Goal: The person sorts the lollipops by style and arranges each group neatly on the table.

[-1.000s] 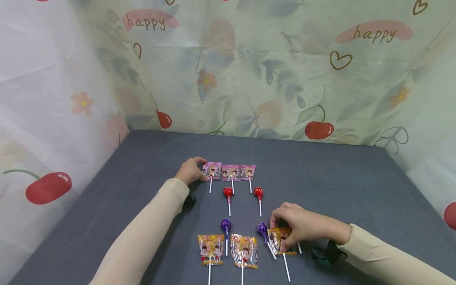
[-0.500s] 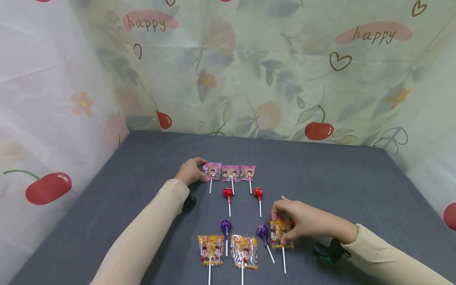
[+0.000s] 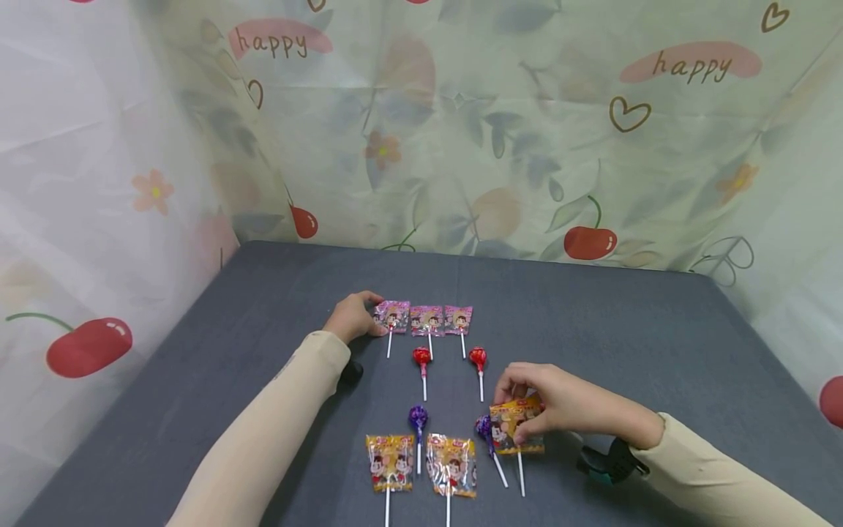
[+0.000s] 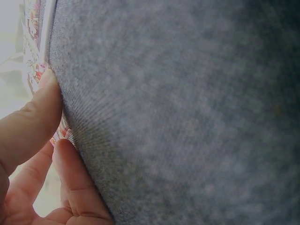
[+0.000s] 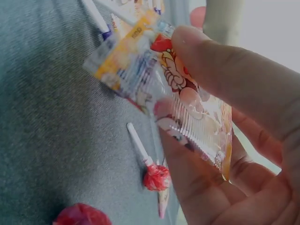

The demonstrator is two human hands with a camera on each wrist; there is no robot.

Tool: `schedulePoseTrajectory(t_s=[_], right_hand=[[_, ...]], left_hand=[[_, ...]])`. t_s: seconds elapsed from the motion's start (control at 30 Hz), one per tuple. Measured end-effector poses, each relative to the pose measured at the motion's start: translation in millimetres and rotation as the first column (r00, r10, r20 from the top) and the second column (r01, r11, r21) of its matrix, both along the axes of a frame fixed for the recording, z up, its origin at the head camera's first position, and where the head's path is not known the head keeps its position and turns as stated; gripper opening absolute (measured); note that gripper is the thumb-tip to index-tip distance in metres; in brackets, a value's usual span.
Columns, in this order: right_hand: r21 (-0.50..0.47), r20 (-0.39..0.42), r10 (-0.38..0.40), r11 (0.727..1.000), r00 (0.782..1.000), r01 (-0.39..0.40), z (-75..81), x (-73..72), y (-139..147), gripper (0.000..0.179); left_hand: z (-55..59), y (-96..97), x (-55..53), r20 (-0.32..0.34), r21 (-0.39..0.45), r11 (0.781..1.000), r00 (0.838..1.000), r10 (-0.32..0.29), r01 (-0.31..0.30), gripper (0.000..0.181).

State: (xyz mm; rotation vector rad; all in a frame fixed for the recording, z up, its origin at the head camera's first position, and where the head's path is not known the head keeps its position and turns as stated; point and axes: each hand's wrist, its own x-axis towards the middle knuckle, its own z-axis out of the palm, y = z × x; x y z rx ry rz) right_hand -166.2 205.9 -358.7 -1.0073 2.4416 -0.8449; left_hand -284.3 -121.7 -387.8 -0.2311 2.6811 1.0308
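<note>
My right hand pinches the yellow wrapper of a lollipop between thumb and fingers, its white stick pointing toward me. In the right wrist view this wrapped lollipop is tilted above the cloth. It partly covers a purple lollipop in the head view. At the far row, my left hand holds the left edge of a pink-wrapped lollipop with thumb and fingers. Only part of that wrapper shows in the left wrist view.
Two more pink-wrapped lollipops continue the far row. Red lollipops lie nearer; a red ball sits low in the right wrist view. Another purple lollipop and two yellow-wrapped ones lie in front. Grey cloth covers the table.
My right hand has lifted the yellow-wrapped lollipop, moving it away from me and then slightly left over the purple one. My left hand stays at the far row.
</note>
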Motion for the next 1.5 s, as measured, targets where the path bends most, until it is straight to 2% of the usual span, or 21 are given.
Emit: schedulePoseTrajectory(t_s=[0.23,0.4,0.53,0.67,0.83,1.0,1.07,1.3,1.5], right_hand=[[-0.084,0.081,0.01,0.996,0.997,-0.003,5.3,0.8,-0.6,0.033],[-0.143,0.164,-0.023,0.989,0.986,0.047,11.2,0.1,-1.1,0.031],[-0.17,0.129,-0.077,0.981,0.989,0.099,17.3,-2.6,-1.7,0.029],[-0.203,0.04,-0.155,0.966,0.987,0.16,25.5,-8.3,-0.3,0.029],[-0.289,-0.03,-0.288,0.919,0.957,0.268,36.6,-20.0,4.1,0.029],[-0.35,0.001,-0.415,0.852,0.91,0.389,43.7,-35.4,8.2,0.033],[-0.365,0.029,-0.435,0.834,0.9,0.415,44.8,-42.5,9.2,0.034],[-0.385,0.124,-0.456,0.796,0.881,0.466,40.8,-68.0,9.1,0.04],[-0.39,0.234,-0.487,0.746,0.842,0.54,28.7,-89.3,4.3,0.042]], left_hand=[[-0.6,0.6,-0.9,0.002,0.003,1.0,1.0,0.005,-0.005,0.063],[-0.2,0.8,-0.5,0.006,0.01,1.0,1.0,0.007,-0.007,0.063],[0.3,0.8,0.0,0.003,0.004,1.0,1.0,0.005,-0.005,0.063],[0.9,0.5,0.3,0.005,-0.013,1.0,1.0,0.001,-0.001,0.063],[0.9,0.8,0.1,0.013,-0.021,1.0,1.0,0.004,-0.004,0.063],[0.8,1.7,0.0,0.012,-0.014,1.0,1.0,0.011,-0.011,0.063],[0.6,1.7,0.3,0.01,-0.013,1.0,1.0,0.011,-0.011,0.063],[1.3,0.4,0.6,0.009,-0.005,1.0,1.0,0.004,-0.004,0.063],[-0.4,0.1,-0.7,0.003,-0.008,1.0,1.0,-0.001,0.001,0.063]])
